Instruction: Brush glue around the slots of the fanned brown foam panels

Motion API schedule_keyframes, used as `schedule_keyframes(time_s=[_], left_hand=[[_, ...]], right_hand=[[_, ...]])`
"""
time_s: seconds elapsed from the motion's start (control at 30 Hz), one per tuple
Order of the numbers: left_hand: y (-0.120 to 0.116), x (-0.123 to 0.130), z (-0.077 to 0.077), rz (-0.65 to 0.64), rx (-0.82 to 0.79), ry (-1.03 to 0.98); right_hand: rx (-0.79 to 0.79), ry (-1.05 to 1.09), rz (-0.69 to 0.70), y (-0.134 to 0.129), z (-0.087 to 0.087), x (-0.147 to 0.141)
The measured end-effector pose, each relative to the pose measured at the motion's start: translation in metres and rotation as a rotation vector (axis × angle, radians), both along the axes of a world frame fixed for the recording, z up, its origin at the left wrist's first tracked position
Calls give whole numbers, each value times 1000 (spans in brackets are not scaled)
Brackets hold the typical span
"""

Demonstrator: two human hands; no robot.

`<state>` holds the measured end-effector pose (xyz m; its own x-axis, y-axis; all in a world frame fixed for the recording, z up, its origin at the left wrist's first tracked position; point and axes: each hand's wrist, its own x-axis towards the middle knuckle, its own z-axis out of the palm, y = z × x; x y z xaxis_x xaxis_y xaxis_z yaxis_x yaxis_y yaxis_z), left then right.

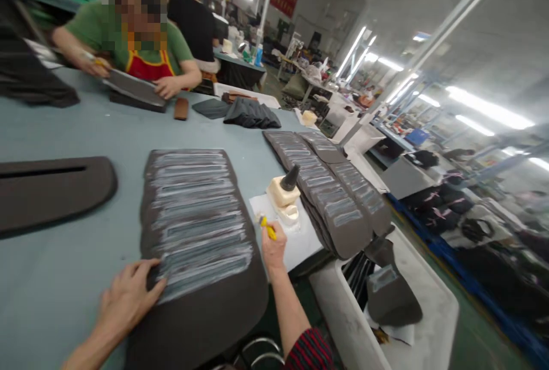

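My left hand (131, 295) lies with its fingers apart on the left edge of a row of overlapping dark panels (201, 324). Whitish streaks, which look like wet glue, cover the bands around the slots of these panels. In my right hand (274, 247) is a small brush (269, 228) with a yellow handle, its tip pointing away from me, to the right of the panels. Just beyond it, a cream-coloured glue bottle (282, 194) with a black cone-shaped nozzle stands on a white sheet (306, 247).
More streaked panels (343, 210) overlap at the table's right edge. Below them is a white bin (433, 301) with dark pieces. A slotted dark piece (55, 193) lies at left. Across the table (86, 130), a co-worker (128, 44) holds a dark panel. Dark fabric (251, 112) lies nearby.
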<state>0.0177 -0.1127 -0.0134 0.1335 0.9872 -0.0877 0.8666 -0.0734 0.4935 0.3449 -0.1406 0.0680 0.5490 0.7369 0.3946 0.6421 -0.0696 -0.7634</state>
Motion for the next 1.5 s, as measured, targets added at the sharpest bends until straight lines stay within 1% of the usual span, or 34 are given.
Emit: schedule_keyframes(time_s=[0.07,0.13,0.2,0.27,0.37,0.5,0.63,0.7,0.77,0.87,0.97,1.07,1.17,1.2,1.27,1.3,1.37,1.4,1.43,1.47,1.5], left_hand=[[5,-4,6,86,4,-17],[13,-7,7,189,14,3],[22,-8,8,283,-2,41],[30,-4,11,345,-47,65],[44,5,21,408,-120,80],[64,13,32,492,-137,87],[83,17,36,529,-141,91],[89,19,36,528,-147,95],[94,20,36,529,-158,98],[98,21,35,539,-186,85],[101,21,35,531,-226,54],[101,22,36,515,-271,20],[100,20,34,482,-276,-33],[99,18,32,469,-262,-75],[93,10,30,420,-218,-224],[88,4,30,368,-187,-317],[73,-6,30,217,-128,-468],[65,-11,31,127,-111,-495],[56,-14,32,68,-119,-492],[48,-16,32,24,-150,-478],[42,-16,32,10,-166,-458]], right_hand=[[-8,-13,54,-10,-7,9],[-97,-37,153,-16,-18,16],[-200,-123,228,-15,-30,16],[-268,-263,252,-8,-40,9],[-292,-453,272,12,-52,-4],[-299,-570,286,50,-60,-11],[-367,-597,281,89,-63,-10],[-410,-580,252,105,-65,-11],[-451,-561,197,116,-68,-13],[-497,-550,137,126,-71,-16],[-538,-518,119,131,-67,-17],[-574,-475,135,133,-58,-17],[-627,-453,136,133,-52,-18],[-639,-452,140,132,-52,-18],[-631,-465,168,128,-55,-17],[-605,-472,186,124,-59,-16],[-512,-472,216,116,-68,-11],[-447,-453,237,112,-74,-7],[-377,-423,262,109,-81,-2],[-307,-380,302,106,-87,3],[-244,-332,357,105,-92,8]])
